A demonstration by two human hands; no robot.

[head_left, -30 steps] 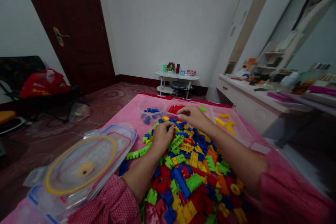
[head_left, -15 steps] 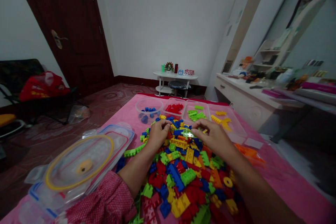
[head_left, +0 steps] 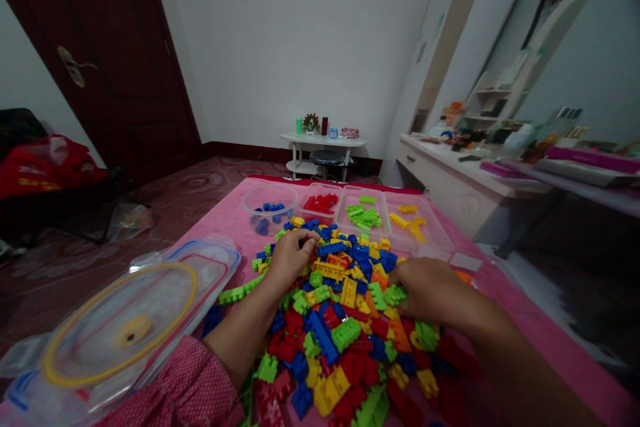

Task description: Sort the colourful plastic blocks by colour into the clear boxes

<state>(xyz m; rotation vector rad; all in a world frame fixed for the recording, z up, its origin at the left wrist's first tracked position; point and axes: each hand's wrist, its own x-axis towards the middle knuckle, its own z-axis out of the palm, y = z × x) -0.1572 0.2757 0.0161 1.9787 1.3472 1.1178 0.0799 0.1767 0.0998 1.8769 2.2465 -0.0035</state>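
A large pile of toy building bricks (head_left: pixel 330 270) in blue, red, yellow, green and orange lies in front of me. My left hand (head_left: pixel 293 257) rests at the pile's far left side, thumb and fingers curled together; whatever lies between them is hidden. On the pile's right side, my right hand (head_left: pixel 430 287) reaches down among the bricks, thumb and fingers apart around the end of a green brick (head_left: pixel 395 295). Some of its fingertips are hidden, and I see nothing lifted in it. Nearby lie a long yellow brick (head_left: pixel 329 271) and a long blue brick (head_left: pixel 324 337).
Behind the pile stand a round tub (head_left: pixel 245 199) with blue bricks and clear boxes with red bricks (head_left: pixel 321 203), green bricks (head_left: pixel 364 216) and yellow bricks (head_left: pixel 409 221). Stacked clear lids (head_left: pixel 165 320) lie left on the pink cloth (head_left: pixel 220 217). A dresser (head_left: pixel 450 177) stands right.
My right hand has moved from above the far middle of the pile down and toward me, into its right side. My left hand stays nearly in place. The view has shifted slightly right.
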